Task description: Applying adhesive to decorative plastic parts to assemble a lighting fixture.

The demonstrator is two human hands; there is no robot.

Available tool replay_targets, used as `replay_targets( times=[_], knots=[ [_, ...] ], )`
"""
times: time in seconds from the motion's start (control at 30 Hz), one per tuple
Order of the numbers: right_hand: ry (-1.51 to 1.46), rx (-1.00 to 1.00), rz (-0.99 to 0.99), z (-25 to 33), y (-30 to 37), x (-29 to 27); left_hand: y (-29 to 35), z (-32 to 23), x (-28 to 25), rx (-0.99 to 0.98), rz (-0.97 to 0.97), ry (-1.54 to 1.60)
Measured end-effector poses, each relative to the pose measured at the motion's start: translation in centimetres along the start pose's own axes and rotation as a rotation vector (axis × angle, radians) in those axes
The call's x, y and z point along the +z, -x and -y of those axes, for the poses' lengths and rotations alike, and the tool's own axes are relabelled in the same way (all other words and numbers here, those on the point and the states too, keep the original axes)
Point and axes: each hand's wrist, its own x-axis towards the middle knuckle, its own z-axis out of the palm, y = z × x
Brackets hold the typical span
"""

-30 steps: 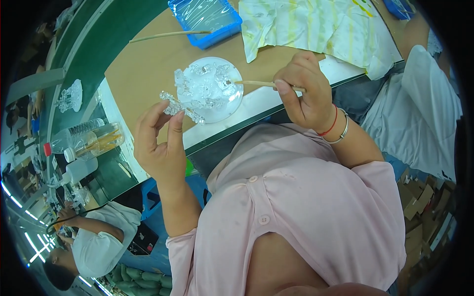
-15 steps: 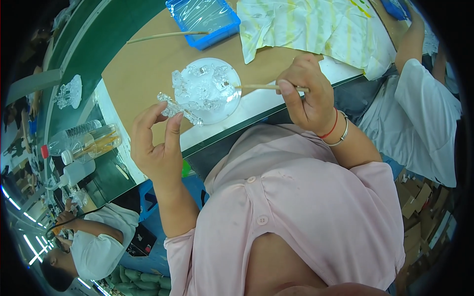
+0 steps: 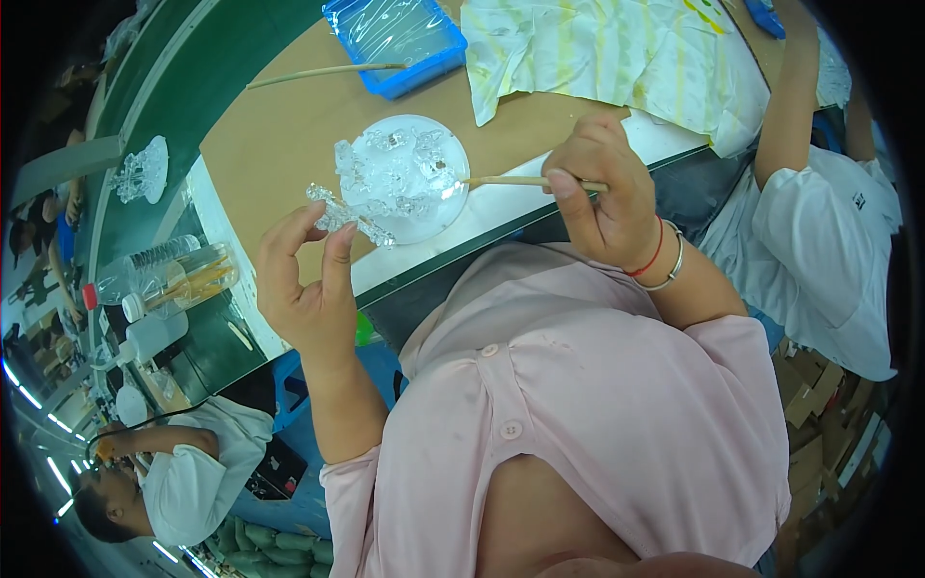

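My left hand (image 3: 306,279) pinches a clear, knobbly plastic-looking piece (image 3: 349,218) between thumb and fingers, at the left front edge of a round white plate (image 3: 448,207). Several similar clear pieces (image 3: 390,159) lie on that plate. A thin wooden stick (image 3: 511,180) is gripped in my right hand (image 3: 599,188), with its tip at the plate's right edge beside the clear pieces. Whether the tip touches them I cannot tell.
Behind the plate stand a blue tray (image 3: 400,48) with clear film and another stick (image 3: 323,72). A yellow-patterned white cloth (image 3: 597,67) covers the table's right. Bottles (image 3: 183,279) and a clear piece on a disc (image 3: 143,171) are at left. Co-workers (image 3: 207,472) sit at both sides.
The stick in my right hand has shifted slightly, its tip a little lower. My left hand is almost still. The co-workers at both sides have moved their arms.
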Motion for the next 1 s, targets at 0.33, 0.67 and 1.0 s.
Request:
replay_targets(
  times=[0.33,0.67,1.0],
  knots=[
    [0.051,0.066,-0.025,0.1,1.0,-1.9,0.9,-0.6,1.2,0.088,-0.057,-0.011],
    [0.022,0.103,-0.009,-0.2,1.7,-0.2,1.3,-0.8,1.4,0.109,-0.035,-0.027],
    [-0.020,0.116,-0.012,0.1,1.9,0.0,1.3,-0.6,1.5,0.117,-0.034,-0.030]
  ],
)
